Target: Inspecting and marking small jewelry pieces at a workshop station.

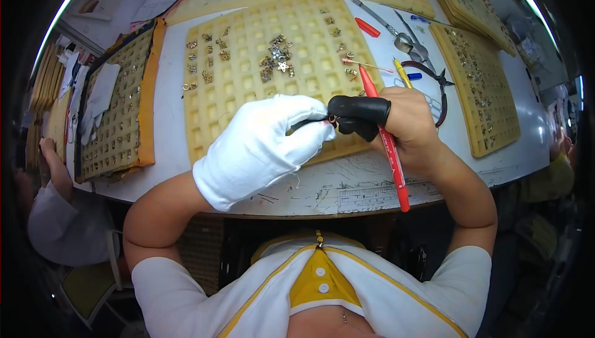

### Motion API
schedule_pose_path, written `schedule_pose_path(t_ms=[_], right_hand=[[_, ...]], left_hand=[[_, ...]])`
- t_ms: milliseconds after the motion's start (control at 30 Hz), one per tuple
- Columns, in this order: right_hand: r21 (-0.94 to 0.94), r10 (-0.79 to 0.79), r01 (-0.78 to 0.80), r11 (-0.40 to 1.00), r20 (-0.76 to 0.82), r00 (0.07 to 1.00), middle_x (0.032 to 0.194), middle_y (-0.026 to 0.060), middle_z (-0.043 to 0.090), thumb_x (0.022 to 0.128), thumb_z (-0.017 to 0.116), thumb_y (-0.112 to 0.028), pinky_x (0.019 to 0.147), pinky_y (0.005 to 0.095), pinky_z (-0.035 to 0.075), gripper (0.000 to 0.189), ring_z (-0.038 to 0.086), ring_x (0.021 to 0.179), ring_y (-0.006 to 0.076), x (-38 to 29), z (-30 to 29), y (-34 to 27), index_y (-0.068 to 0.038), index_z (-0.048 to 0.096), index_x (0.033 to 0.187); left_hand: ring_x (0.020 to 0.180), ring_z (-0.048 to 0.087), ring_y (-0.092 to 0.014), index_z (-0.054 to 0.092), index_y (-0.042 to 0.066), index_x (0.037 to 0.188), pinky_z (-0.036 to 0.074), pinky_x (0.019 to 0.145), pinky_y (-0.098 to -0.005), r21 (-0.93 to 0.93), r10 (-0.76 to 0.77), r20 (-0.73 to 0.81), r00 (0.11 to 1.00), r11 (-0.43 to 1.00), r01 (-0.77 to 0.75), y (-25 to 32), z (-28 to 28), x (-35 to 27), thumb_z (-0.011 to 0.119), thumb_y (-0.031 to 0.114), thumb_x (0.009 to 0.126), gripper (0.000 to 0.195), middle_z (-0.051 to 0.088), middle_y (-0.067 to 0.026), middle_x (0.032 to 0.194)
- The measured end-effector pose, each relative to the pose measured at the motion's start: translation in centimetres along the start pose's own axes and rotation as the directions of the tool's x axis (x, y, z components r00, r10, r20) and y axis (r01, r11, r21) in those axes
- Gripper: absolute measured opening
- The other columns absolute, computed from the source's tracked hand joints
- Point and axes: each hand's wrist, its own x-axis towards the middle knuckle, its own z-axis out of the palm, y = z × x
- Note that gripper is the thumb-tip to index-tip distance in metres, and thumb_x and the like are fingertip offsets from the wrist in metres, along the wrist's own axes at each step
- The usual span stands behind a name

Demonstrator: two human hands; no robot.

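Note:
My left hand (265,142), in a white cloth glove, pinches a small metal jewelry piece (332,118) from the left. Black finger covers sheathe the thumb and a finger of my right hand (395,114), which grips the same piece from the other side. A red marker pen (393,166) is also held in my right hand, slanting down across the palm. Beneath both hands lies a yellow gridded tray (241,59) with small square pockets. Metal jewelry pieces (277,56) are heaped near its middle, and more sit in columns along both sides.
Right of the tray lie a red pen cap (367,27), a cotton swab (367,65), a yellow pen (402,73), dark-handled pliers (440,89) and a caliper gauge (404,42). Further trays stand at right (483,96) and left (116,105). A co-worker's arm (56,166) rests at far left.

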Motion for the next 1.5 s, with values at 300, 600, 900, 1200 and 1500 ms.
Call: schedule_pose_path(t_ms=[300, 600, 900, 1200, 1500], right_hand=[[0.277, 0.204, -0.201, 0.939, 0.019, 0.979, 0.081, 0.0117, 0.067, 0.071, 0.055, 0.009, 0.063, 0.0271, 0.05, 0.041, 0.064, 0.067, 0.0175, 0.0, 0.3, -0.5, -0.003, 0.066, 0.108], [0.429, 0.382, -0.374, 0.822, 0.073, 0.921, 0.086, 0.0077, 0.069, 0.083, 0.054, 0.01, 0.067, 0.0215, 0.049, 0.03, 0.062, 0.074, 0.0078, -0.1, 0.7, -1.0, -0.001, 0.064, 0.109], [0.441, 0.32, -0.299, 0.846, 0.028, 0.947, 0.091, 0.0104, 0.071, 0.08, 0.054, 0.011, 0.073, 0.0235, 0.052, 0.032, 0.066, 0.082, 0.0119, 0.1, 0.9, -0.9, 0.0, 0.065, 0.108], [0.014, -0.016, 0.017, 1.0, -0.05, 0.999, 0.059, 0.009, 0.054, 0.061, 0.069, 0.002, 0.049, 0.035, 0.04, 0.042, 0.053, 0.051, 0.0254, -0.2, 0.3, -0.3, -0.003, 0.067, 0.103], [-0.061, 0.013, -0.014, 0.998, -0.017, 1.0, 0.071, 0.0109, 0.066, 0.07, 0.073, 0.0, 0.048, 0.0305, 0.041, 0.032, 0.056, 0.052, 0.0216, -0.2, 0.2, -0.8, 0.0, 0.066, 0.101]], left_hand=[[0.099, 0.065, -0.031, 0.046, -0.009, 0.127, 0.058, 0.078, -0.0337, -0.666, -0.262, 0.438, 0.86, 0.547, 0.506, 0.5, -1.5, 0.1, 0.055, 0.009, 0.092, 0.041, 0.06, -0.0219, 0.114], [0.101, 0.064, -0.032, 0.042, -0.009, 0.13, 0.057, 0.082, -0.0352, -0.7, -0.245, 0.488, 0.838, 0.464, 0.543, 0.2, -1.6, 0.3, 0.059, 0.009, 0.089, 0.048, 0.059, -0.0228, 0.116], [0.099, 0.064, -0.031, 0.044, -0.008, 0.129, 0.056, 0.08, -0.0342, -0.681, -0.256, 0.471, 0.845, 0.503, 0.532, 0.3, -1.6, 0.2, 0.063, 0.01, 0.086, 0.049, 0.06, -0.0224, 0.114], [0.079, 0.068, -0.023, 0.054, -0.009, 0.11, 0.056, 0.057, -0.0275, -0.587, -0.363, 0.266, 0.893, 0.674, 0.449, 0.7, -0.8, -0.1, 0.058, 0.009, 0.091, 0.026, 0.065, -0.0171, 0.095], [0.074, 0.065, -0.011, 0.061, -0.001, 0.097, 0.051, 0.066, -0.0237, -0.058, 0.016, -0.171, 0.985, 0.998, -0.026, -0.5, 0.6, -0.6, 0.065, 0.001, 0.085, 0.012, 0.068, -0.0077, 0.084]])
